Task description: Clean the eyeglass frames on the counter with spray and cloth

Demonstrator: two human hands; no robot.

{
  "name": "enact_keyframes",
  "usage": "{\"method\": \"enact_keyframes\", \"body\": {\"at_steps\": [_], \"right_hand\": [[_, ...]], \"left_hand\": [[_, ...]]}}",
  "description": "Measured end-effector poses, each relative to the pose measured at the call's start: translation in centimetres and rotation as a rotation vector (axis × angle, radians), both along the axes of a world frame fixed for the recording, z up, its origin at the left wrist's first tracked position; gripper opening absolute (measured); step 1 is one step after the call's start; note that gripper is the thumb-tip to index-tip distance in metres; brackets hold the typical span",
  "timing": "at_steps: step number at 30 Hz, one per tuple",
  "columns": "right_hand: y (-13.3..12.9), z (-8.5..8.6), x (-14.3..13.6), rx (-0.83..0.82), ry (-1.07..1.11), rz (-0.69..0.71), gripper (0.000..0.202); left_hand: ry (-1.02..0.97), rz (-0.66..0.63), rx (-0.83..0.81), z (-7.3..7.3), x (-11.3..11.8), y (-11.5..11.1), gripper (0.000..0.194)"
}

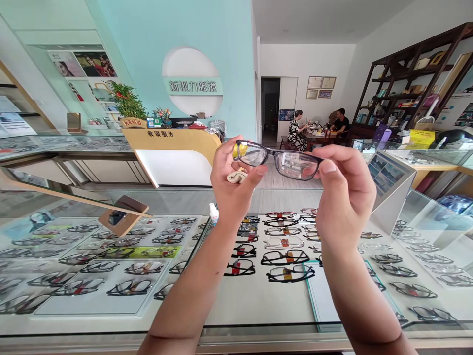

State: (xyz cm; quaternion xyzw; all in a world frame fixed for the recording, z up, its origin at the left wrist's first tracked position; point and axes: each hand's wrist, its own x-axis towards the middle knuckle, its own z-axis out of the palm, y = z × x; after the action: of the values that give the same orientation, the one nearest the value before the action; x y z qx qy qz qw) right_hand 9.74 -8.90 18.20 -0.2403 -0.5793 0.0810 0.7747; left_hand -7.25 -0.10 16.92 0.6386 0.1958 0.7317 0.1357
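Observation:
A pair of dark-framed glasses [274, 153] is held up above the display counter, its lenses facing me and tilted down to the right. My left hand [236, 182] grips the left end of the frame and also has a rolled pale cloth [237, 177] against the palm. The right end of the frame is pinched between thumb and fingers of my right hand [345, 192]. Behind my left wrist a small white bottle [214, 213] stands on the counter.
Below the hands, a glass counter [266, 310] shows rows of glasses. A wooden-framed mirror [123, 217] stands at left, a picture stand [391, 185] at right. Two people sit at a table [314, 134] in the back, beyond a reception desk [173, 158].

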Motion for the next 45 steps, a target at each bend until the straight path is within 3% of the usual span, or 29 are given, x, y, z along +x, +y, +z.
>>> {"method": "enact_keyframes", "body": {"at_steps": [9, 18, 22, 28, 34, 39, 45], "right_hand": [[0.0, 0.3, 0.5, -0.034, -0.103, -0.178, 0.027], [-0.7, 1.6, 2.5, -0.167, -0.183, -0.171, 0.029], [-0.7, 2.0, 3.3, -0.227, -0.217, -0.158, 0.025], [-0.3, 2.0, 3.2, -0.37, -0.467, -0.057, 0.019], [-0.4, 2.0, 3.3, -0.39, -0.467, -0.003, 0.016], [-0.4, 1.9, 3.5, -0.319, -0.531, -0.065, 0.015], [-0.3, 1.8, 3.2, -0.255, -0.66, -0.149, 0.016]], "left_hand": [[-0.016, 0.041, 0.017, 0.3, 0.1, -0.2, 0.085], [0.119, -0.02, 0.021, 0.8, -1.7, 0.2, 0.082], [0.206, 0.0, -0.009, 1.3, -2.2, -0.6, 0.079], [0.334, 0.039, -0.038, 2.1, -1.7, -2.5, 0.079], [0.344, -0.018, -0.145, 2.5, -1.7, -3.2, 0.079], [0.226, -0.087, -0.17, 2.7, -2.1, -2.7, 0.051], [0.223, -0.032, -0.403, 3.0, -2.9, -2.6, 0.023]]}}
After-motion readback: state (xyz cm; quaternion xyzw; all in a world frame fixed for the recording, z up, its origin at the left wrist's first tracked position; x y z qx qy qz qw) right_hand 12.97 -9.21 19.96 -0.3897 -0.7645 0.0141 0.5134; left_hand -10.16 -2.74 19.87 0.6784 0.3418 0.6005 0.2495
